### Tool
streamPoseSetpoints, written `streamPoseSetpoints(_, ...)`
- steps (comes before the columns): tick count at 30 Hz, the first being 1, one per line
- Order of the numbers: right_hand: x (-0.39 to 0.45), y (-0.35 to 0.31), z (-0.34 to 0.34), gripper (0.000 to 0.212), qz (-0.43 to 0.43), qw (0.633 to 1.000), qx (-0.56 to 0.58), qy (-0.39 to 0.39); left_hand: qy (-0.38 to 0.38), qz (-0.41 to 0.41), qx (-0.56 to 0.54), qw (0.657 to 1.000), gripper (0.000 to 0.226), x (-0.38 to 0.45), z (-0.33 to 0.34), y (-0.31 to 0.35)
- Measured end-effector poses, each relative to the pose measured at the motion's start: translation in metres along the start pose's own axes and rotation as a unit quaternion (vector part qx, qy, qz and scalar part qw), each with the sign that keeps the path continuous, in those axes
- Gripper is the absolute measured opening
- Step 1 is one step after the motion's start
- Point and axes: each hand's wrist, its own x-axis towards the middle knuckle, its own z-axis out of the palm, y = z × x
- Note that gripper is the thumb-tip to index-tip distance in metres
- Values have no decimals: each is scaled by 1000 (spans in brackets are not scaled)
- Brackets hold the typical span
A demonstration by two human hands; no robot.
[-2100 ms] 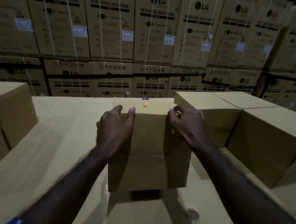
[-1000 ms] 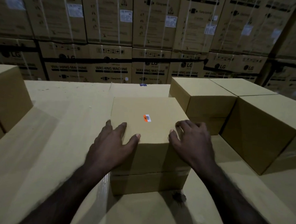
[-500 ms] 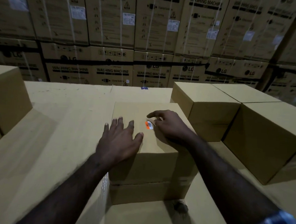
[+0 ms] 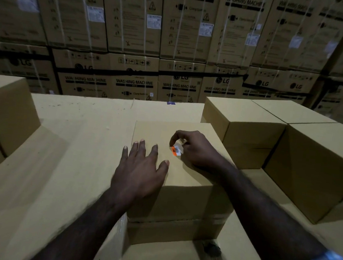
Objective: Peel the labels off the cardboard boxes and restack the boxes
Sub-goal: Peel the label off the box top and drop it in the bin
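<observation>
A plain cardboard box [image 4: 182, 199] stands in front of me on a wide cardboard surface [image 4: 69, 143]. A small orange and white barcode label [image 4: 176, 151] sits on its top. My left hand [image 4: 142, 168] lies flat on the box top with its fingers spread, just left of the label. My right hand [image 4: 193, 149] rests on the top to the right of the label, index finger and thumb curled over the label's far white end, which looks slightly lifted.
Two more plain boxes [image 4: 245, 130] [image 4: 317, 165] stand close on the right, another box [image 4: 4, 115] at the left edge. A wall of stacked washing machine cartons [image 4: 171, 49] fills the background. A dark spot [image 4: 211, 250] marks the surface by the box's near right corner.
The box was tipped down onto the surface, so its labelled top now faces up. My left hand went flat on the top, and my right hand moved from the box's edge to the label.
</observation>
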Motion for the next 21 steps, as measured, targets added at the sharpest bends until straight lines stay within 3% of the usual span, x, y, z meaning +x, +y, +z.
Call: streamPoseSetpoints(21, 1, 0, -1, 30, -16, 1000, -4, 18, 1, 0, -4, 1000, 67, 0, 0, 0)
